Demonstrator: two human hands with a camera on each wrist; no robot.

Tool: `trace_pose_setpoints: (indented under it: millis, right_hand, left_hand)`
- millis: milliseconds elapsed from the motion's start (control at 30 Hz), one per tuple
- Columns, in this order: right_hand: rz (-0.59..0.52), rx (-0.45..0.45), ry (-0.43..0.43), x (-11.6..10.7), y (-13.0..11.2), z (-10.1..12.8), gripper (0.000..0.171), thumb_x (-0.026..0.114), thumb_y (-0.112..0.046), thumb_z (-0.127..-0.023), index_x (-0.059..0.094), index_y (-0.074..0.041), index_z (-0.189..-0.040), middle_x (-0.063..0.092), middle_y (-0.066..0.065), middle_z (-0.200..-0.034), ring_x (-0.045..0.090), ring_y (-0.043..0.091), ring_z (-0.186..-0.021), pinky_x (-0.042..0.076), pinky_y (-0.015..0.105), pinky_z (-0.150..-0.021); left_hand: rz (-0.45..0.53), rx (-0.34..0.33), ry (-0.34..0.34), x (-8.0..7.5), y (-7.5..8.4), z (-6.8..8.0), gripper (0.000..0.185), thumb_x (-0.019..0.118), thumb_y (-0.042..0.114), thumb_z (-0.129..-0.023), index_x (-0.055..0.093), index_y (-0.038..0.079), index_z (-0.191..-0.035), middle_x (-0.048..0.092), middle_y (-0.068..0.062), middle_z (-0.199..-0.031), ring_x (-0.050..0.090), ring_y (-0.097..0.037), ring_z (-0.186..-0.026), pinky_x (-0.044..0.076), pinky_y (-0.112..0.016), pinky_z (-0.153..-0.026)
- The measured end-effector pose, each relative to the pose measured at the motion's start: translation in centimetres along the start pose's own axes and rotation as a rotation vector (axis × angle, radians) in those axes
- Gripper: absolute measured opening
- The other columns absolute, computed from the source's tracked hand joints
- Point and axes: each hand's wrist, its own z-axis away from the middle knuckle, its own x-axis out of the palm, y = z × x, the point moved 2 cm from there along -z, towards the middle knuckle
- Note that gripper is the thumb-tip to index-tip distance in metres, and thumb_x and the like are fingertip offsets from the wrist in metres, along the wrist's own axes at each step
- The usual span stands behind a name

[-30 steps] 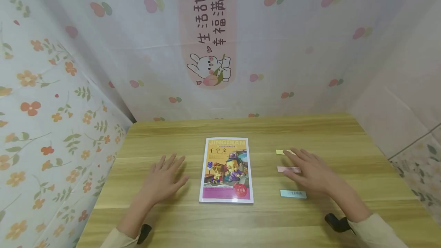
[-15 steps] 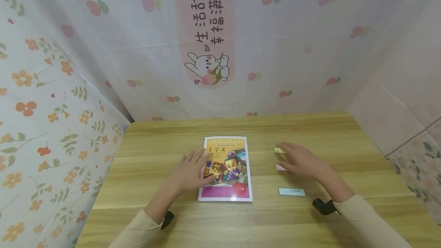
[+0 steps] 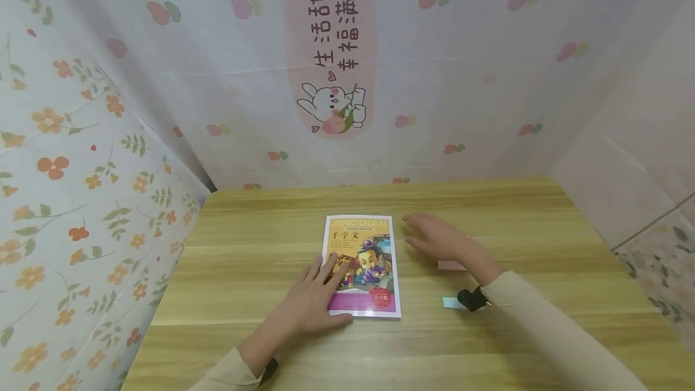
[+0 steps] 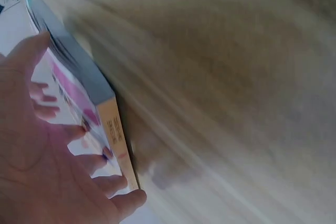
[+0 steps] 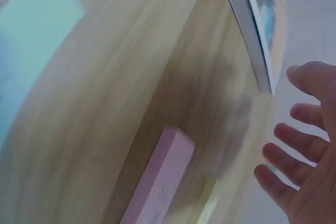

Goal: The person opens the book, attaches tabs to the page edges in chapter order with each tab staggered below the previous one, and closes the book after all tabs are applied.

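A paperback book [image 3: 362, 240] with a yellow and magenta cartoon cover lies flat on the wooden table. My left hand [image 3: 312, 301] lies over its lower left part, fingers spread across the cover and thumb by the bottom edge. In the left wrist view the little finger is at the orange spine [image 4: 116, 132]. My right hand [image 3: 434, 237], fingers extended and holding nothing, is just off the book's upper right edge. Beneath that arm are a pink sticky-note pad [image 3: 450, 265] and a light blue one [image 3: 449, 303], partly covered. The right wrist view shows a yellow pad [image 5: 205, 203] beside the pink.
The wooden tabletop [image 3: 250, 222] ends at a white curtain [image 3: 461, 101] printed with fruit and a rabbit. A flowered cloth [image 3: 98, 210] hangs on the left, and a pale wall covering [image 3: 635, 155] stands on the right. Black wrist mounts [image 3: 471, 299] sit under both sleeves.
My left hand has moved right, from the bare table onto the book. My right hand has moved left from over the sticky-note pads to beside the book, which has stayed put.
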Motion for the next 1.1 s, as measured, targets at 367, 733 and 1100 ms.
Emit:
trace_pose_setpoints:
  millis: [367,733,1100]
  right_hand:
    - [-0.045,-0.001,-0.051,1.9,-1.0,-3.6,0.05,0.064,-0.024,-0.102,0.052,0.004,-0.141,0.055,0.022,-0.14,0.049,0.038,-0.132,0.038,0.051,-0.109]
    - [-0.002,-0.004,-0.05,2.9,-0.5,-3.8,0.06,0.065,-0.029,-0.102,0.045,0.007,-0.146,0.043,0.027,-0.15,0.041,0.042,-0.139,0.033,0.052,-0.112]
    - [-0.01,0.023,-0.082,3.2,-1.0,-4.8,0.071,0.064,-0.043,-0.1,0.043,0.005,-0.149,0.043,0.026,-0.151,0.039,0.041,-0.14,0.03,0.051,-0.114]
  left_hand:
    - [0.01,-0.038,0.006,0.8,1.7,-0.2,0.098,0.059,0.065,-0.093,0.022,0.007,-0.162,0.014,-0.028,-0.163,0.014,-0.054,-0.146,0.026,-0.055,-0.115]
    - [-0.041,-0.079,0.002,1.1,3.3,-1.1,0.098,0.059,0.065,-0.093,0.027,0.0,-0.159,0.016,-0.033,-0.161,0.014,-0.053,-0.146,0.027,-0.054,-0.115]
    - [-0.022,-0.137,0.01,1.1,3.7,-1.4,0.099,0.062,0.066,-0.09,0.028,0.005,-0.16,0.018,-0.03,-0.162,0.017,-0.05,-0.146,0.039,-0.054,-0.107]
